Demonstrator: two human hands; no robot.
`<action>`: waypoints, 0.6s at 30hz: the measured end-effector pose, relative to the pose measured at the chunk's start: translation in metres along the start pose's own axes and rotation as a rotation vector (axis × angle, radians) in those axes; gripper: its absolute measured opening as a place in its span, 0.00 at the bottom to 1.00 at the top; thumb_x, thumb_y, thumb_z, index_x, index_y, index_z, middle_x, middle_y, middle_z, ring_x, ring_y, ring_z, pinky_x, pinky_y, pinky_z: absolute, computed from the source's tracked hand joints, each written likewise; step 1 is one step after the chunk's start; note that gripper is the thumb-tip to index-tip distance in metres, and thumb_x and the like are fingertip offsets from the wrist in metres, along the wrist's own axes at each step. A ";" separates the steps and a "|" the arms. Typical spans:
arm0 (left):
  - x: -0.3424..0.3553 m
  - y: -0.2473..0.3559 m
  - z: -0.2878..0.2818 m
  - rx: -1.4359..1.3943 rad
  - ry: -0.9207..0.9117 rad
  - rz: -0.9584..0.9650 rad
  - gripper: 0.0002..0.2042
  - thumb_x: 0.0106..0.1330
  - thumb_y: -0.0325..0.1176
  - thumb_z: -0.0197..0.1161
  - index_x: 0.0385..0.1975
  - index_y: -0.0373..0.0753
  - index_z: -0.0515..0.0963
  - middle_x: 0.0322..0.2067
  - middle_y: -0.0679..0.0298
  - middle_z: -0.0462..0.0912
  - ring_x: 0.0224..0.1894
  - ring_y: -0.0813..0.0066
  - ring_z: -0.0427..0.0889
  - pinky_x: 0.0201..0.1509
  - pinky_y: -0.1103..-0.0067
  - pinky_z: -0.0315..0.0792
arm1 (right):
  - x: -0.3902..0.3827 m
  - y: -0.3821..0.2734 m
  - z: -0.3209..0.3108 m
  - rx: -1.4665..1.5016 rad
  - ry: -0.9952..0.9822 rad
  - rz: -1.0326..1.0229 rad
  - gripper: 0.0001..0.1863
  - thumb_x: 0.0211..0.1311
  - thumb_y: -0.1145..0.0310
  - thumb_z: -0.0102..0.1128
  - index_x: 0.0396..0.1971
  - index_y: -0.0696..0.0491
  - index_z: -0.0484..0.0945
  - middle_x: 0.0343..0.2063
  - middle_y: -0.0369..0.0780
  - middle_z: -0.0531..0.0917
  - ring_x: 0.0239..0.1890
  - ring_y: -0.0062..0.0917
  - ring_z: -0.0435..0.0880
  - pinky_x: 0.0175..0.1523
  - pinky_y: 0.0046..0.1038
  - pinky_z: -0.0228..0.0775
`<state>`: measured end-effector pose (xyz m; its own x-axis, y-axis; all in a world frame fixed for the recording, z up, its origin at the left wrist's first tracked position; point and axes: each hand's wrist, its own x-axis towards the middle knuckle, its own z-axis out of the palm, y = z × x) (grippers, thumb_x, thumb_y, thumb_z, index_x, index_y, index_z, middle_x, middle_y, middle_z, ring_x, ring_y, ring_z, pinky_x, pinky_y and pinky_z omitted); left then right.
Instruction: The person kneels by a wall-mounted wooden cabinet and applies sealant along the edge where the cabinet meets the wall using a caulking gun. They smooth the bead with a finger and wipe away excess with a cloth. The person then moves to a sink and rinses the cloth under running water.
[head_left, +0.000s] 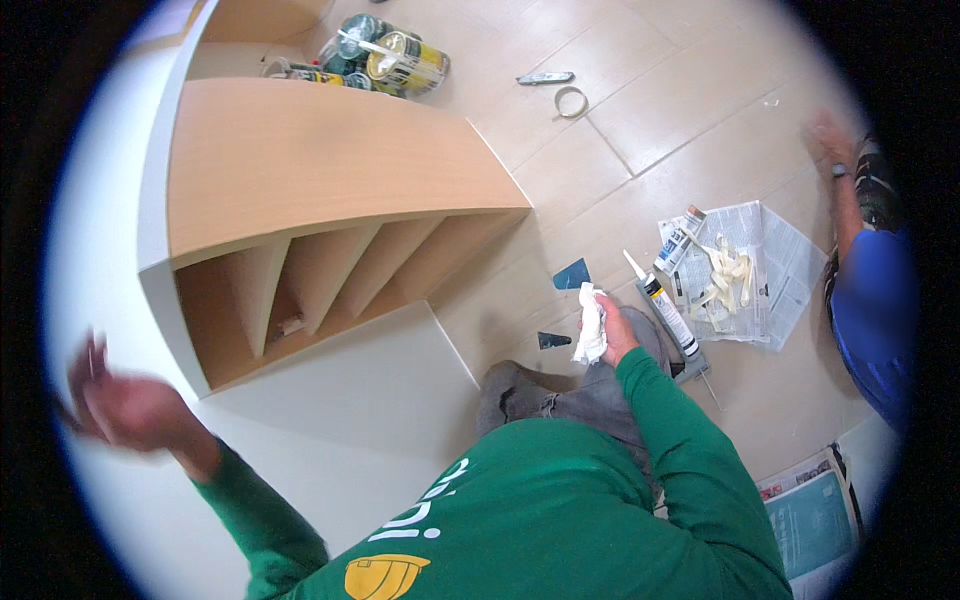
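Observation:
My right hand (622, 334) is closed around a crumpled white cloth or paper wipe (591, 328), held in front of my bent knees. Off to the left, my left hand (135, 405) is raised beside the white panel's edge; it is blurred, but its fingers look apart and I see nothing in it. Just right of my right hand, a caulking gun (690, 369) lies on the floor with a white sealant cartridge (672, 318) in it. Two small dark spreader blades, one bluish (572, 275) and one black (553, 341), lie near the wipe.
A wooden cabinet (330, 150) with slanted dividers stands at left. Paint cans (405, 62) sit behind it. A utility knife (546, 78) and a tape roll (571, 102) lie far off. Newspaper (790, 270) holds used wipes (728, 280) and a tube (680, 240). Another person (870, 300) is at right.

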<state>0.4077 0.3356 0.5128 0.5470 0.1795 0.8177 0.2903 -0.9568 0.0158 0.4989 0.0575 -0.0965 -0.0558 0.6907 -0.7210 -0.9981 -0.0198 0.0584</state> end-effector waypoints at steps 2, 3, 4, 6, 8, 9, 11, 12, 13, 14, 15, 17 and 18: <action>0.046 -0.048 0.018 -0.023 -0.126 -0.192 0.28 0.80 0.44 0.44 0.72 0.32 0.54 0.60 0.43 0.75 0.60 0.50 0.79 0.64 0.61 0.74 | -0.003 -0.011 0.006 0.014 -0.002 -0.009 0.20 0.69 0.49 0.59 0.43 0.53 0.80 0.27 0.37 0.83 0.27 0.27 0.84 0.33 0.32 0.80; 0.041 -0.073 0.018 0.031 -0.273 -0.171 0.33 0.79 0.48 0.46 0.74 0.33 0.49 0.66 0.44 0.68 0.64 0.50 0.75 0.68 0.59 0.70 | -0.008 -0.010 0.005 0.034 -0.014 0.009 0.20 0.69 0.49 0.59 0.44 0.53 0.80 0.27 0.38 0.83 0.27 0.27 0.84 0.34 0.32 0.80; 0.037 -0.072 0.031 0.093 -0.366 -0.278 0.37 0.77 0.51 0.49 0.77 0.38 0.44 0.71 0.45 0.60 0.69 0.49 0.69 0.73 0.56 0.64 | -0.009 -0.017 0.001 0.045 -0.012 0.009 0.21 0.69 0.49 0.59 0.44 0.53 0.80 0.27 0.38 0.83 0.27 0.27 0.84 0.34 0.32 0.80; 0.037 -0.063 0.038 0.064 -0.412 -0.197 0.39 0.74 0.55 0.50 0.78 0.44 0.44 0.73 0.48 0.58 0.71 0.50 0.66 0.75 0.55 0.60 | -0.010 -0.023 -0.002 0.070 -0.013 0.031 0.21 0.69 0.48 0.59 0.45 0.53 0.79 0.27 0.38 0.83 0.28 0.27 0.84 0.34 0.32 0.80; 0.041 -0.057 0.043 0.061 -0.445 -0.171 0.42 0.70 0.63 0.49 0.79 0.51 0.44 0.76 0.51 0.53 0.75 0.51 0.59 0.78 0.52 0.54 | -0.006 -0.024 -0.004 0.070 -0.020 0.079 0.22 0.69 0.48 0.58 0.45 0.53 0.79 0.28 0.38 0.83 0.28 0.27 0.84 0.34 0.32 0.80; 0.044 -0.063 0.040 0.055 -0.468 -0.159 0.43 0.70 0.65 0.48 0.79 0.51 0.44 0.76 0.51 0.52 0.76 0.51 0.58 0.79 0.52 0.52 | -0.004 -0.021 -0.004 0.050 -0.039 0.104 0.22 0.69 0.48 0.58 0.45 0.53 0.79 0.27 0.38 0.83 0.28 0.27 0.84 0.34 0.32 0.80; 0.046 -0.080 0.035 0.041 -0.524 -0.151 0.44 0.69 0.67 0.47 0.79 0.50 0.44 0.77 0.52 0.51 0.76 0.51 0.56 0.79 0.52 0.49 | -0.003 -0.011 -0.004 0.006 -0.063 0.169 0.21 0.70 0.48 0.58 0.44 0.53 0.78 0.27 0.38 0.83 0.28 0.27 0.84 0.35 0.32 0.80; 0.042 -0.081 0.032 -0.005 -0.528 -0.198 0.45 0.67 0.70 0.45 0.79 0.50 0.46 0.77 0.52 0.50 0.77 0.52 0.54 0.81 0.53 0.45 | -0.002 -0.003 0.000 0.006 -0.019 0.207 0.20 0.70 0.48 0.57 0.44 0.52 0.78 0.27 0.38 0.83 0.28 0.27 0.84 0.34 0.32 0.80; 0.041 -0.084 0.035 -0.024 -0.553 -0.160 0.45 0.68 0.70 0.44 0.79 0.49 0.46 0.77 0.52 0.51 0.77 0.52 0.53 0.81 0.54 0.44 | -0.003 0.000 0.004 -0.046 0.004 0.217 0.20 0.71 0.49 0.57 0.44 0.52 0.78 0.27 0.38 0.83 0.27 0.27 0.84 0.34 0.32 0.80; 0.040 -0.091 0.037 -0.050 -0.569 -0.117 0.45 0.68 0.70 0.44 0.79 0.49 0.46 0.77 0.52 0.52 0.78 0.52 0.53 0.81 0.54 0.43 | -0.001 0.002 0.006 -0.100 0.028 0.217 0.20 0.71 0.49 0.56 0.44 0.52 0.78 0.26 0.38 0.83 0.27 0.28 0.84 0.34 0.32 0.80; 0.039 -0.101 0.038 -0.082 -0.581 -0.069 0.45 0.68 0.70 0.43 0.79 0.49 0.46 0.77 0.52 0.52 0.78 0.52 0.53 0.81 0.55 0.42 | 0.001 0.001 0.007 -0.150 0.054 0.209 0.20 0.71 0.49 0.56 0.44 0.52 0.78 0.26 0.38 0.83 0.27 0.28 0.84 0.34 0.32 0.80; 0.031 -0.127 0.033 -0.143 -0.639 -0.095 0.43 0.70 0.68 0.42 0.78 0.46 0.50 0.75 0.51 0.55 0.77 0.52 0.55 0.81 0.55 0.44 | 0.011 -0.005 0.004 -0.168 0.046 0.230 0.16 0.70 0.52 0.58 0.43 0.50 0.81 0.28 0.37 0.84 0.30 0.28 0.85 0.36 0.34 0.81; 0.029 -0.140 0.029 -0.175 -0.669 -0.105 0.42 0.71 0.68 0.41 0.77 0.45 0.52 0.75 0.50 0.56 0.77 0.52 0.55 0.80 0.55 0.46 | 0.015 -0.010 0.009 -0.182 0.075 0.222 0.16 0.70 0.53 0.58 0.43 0.51 0.81 0.28 0.37 0.84 0.30 0.27 0.85 0.37 0.34 0.81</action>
<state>0.4058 0.4813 0.5169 0.9055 0.3211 0.2775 0.2676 -0.9395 0.2138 0.5080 0.0742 -0.1018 -0.2684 0.5995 -0.7540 -0.9490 -0.2988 0.1003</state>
